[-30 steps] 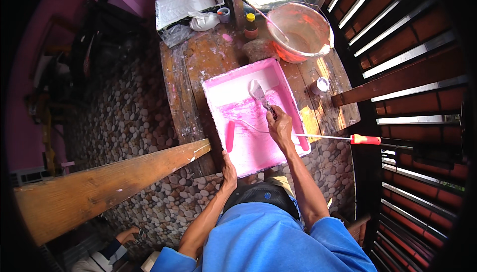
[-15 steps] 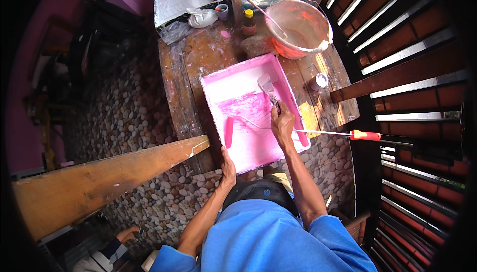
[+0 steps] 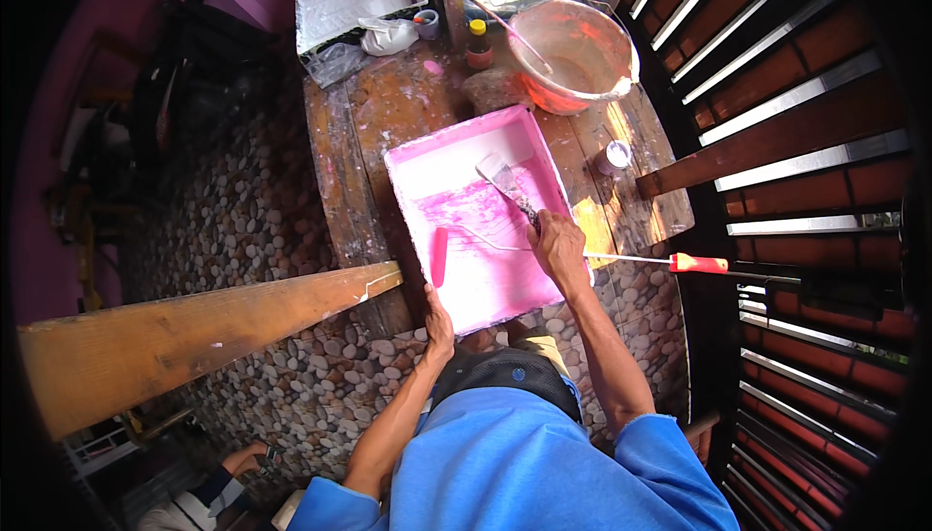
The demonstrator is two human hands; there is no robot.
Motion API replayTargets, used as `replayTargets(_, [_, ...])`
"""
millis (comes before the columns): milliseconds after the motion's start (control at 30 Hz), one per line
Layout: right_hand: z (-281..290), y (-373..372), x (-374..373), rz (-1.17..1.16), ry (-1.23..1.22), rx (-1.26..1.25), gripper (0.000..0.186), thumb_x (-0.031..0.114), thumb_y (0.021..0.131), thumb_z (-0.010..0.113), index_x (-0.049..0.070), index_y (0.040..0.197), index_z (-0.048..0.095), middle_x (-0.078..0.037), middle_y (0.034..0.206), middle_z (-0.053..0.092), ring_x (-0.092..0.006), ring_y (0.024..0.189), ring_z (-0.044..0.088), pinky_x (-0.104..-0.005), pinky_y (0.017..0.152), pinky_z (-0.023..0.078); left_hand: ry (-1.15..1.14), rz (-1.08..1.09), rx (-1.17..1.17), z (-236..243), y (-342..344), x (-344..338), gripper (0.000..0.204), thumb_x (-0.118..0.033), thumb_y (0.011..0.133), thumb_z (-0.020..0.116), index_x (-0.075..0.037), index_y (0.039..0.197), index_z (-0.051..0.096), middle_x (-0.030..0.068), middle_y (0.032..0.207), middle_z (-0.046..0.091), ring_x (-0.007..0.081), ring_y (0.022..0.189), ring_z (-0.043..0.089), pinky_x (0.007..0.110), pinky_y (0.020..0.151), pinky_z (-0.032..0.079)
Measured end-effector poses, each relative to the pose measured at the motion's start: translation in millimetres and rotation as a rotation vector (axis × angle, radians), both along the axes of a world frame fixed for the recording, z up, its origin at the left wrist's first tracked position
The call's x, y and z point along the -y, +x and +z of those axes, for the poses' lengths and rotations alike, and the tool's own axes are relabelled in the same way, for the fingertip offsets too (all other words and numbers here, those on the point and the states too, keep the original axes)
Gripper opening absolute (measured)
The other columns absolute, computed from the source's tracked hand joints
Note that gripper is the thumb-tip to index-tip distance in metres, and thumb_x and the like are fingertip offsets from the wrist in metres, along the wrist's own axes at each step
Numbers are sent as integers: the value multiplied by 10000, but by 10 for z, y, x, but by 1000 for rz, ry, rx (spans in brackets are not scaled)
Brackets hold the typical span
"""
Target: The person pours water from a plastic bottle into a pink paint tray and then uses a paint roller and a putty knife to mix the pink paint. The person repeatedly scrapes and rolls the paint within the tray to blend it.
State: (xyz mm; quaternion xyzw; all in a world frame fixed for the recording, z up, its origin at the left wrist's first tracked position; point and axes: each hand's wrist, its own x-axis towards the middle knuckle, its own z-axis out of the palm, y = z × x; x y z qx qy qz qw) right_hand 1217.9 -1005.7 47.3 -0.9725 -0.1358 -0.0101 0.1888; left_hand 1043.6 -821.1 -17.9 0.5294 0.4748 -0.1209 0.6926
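Note:
My right hand (image 3: 560,248) is closed round the handle of a paint scraper (image 3: 504,178), whose wide blade lies over the streaked pink paint in the upper part of the tray. The paint tray (image 3: 405,209) is pink and white inside and hangs over the near edge of the wooden table. My left hand (image 3: 439,321) grips the tray's near left edge, thumb along the wall. Inside the tray lies a paint roller (image 3: 440,256) with a pink sleeve; its thin rod passes beneath my right hand to a red handle (image 3: 698,263) beyond the right rim.
On the wooden table (image 3: 364,157) stand a paint-smeared bucket (image 3: 573,55) with a stick, a yellow-capped bottle (image 3: 479,45), a small white-topped can (image 3: 615,156) and a white tray (image 3: 359,2). A wooden beam (image 3: 223,340) juts in from the left. Another person's leg (image 3: 243,460) shows at lower left.
My right hand has moved slightly right and toward me. The scraper blade has swung left across the tray. My left hand keeps its hold on the tray edge.

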Motion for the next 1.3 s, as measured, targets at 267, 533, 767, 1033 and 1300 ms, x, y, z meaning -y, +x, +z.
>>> replayTargets(267, [-179, -84, 157, 64, -19, 2, 242, 233, 794, 621, -6, 826, 595, -179, 758, 584, -359, 782, 578, -473, 712, 442, -7, 18, -3, -55, -11, 19, 860, -671, 920, 273, -7, 1462, 216, 153, 1514, 253, 261, 1373, 281, 321, 1082, 266])
replayTargets(533, [14, -236, 151, -104, 62, -38, 384, 297, 829, 626, -3, 1069, 624, -200, 928, 618, -364, 848, 597, -452, 757, 483, 132, 19, 180, -142, -190, -79, 766, -607, 954, 231, -61, 1485, 150, 95, 1548, 156, 251, 1400, 217, 398, 1119, 228])
replayTargets(767, [157, -845, 394, -388, 222, 187, 229, 264, 850, 634, 52, 936, 656, -118, 790, 634, -306, 688, 620, -403, 648, 488, -178, -116, -133, 423, -686, -561, 631, -596, 896, 454, -37, 1186, 491, 84, 978, 585, 191, 808, 596, 330, 664, 505])
replayTargets(1033, [-175, -2397, 126, -753, 214, 28, 304, 285, 931, 503, 6, 816, 540, -208, 716, 579, -384, 686, 581, -465, 613, 431, -102, 158, -72, -102, -2319, -2283, 251, -346, 882, 559, -118, 782, 528, 17, 710, 543, 162, 647, 565, 328, 613, 509])
replayTargets(1300, [-1551, -4303, 157, -540, -39, -461, 281, 270, 747, 629, -9, 776, 630, -262, 822, 645, -393, 787, 638, -492, 711, 476, -162, 332, 42, -294, -2928, -2991, 151, -252, 814, 544, -105, 781, 544, 28, 698, 574, 169, 633, 584, 332, 619, 520])
